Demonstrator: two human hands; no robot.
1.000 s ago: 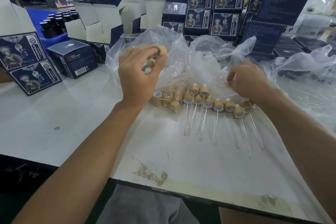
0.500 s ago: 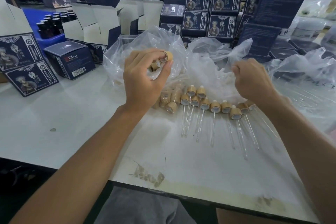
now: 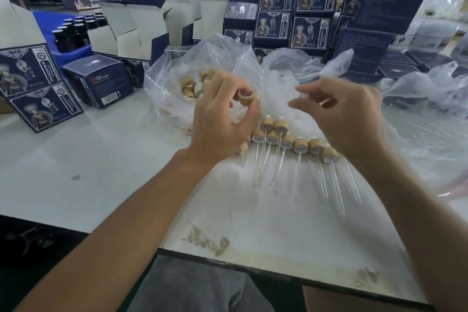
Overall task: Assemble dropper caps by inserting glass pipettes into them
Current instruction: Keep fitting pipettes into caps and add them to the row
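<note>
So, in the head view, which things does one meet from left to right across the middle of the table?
Dark printed box → barcoded box → bag of loose caps → left hand holding a cap → right hand → clear plastic bag.

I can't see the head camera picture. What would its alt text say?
A person's left hand pinches a wooden dropper cap while the right hand reaches toward it, fingers pinched; whether it holds a pipette is unclear. Below them, finished droppers with glass pipettes lie in a row on a white table, beside a plastic bag of caps and dark blue boxes.
</note>
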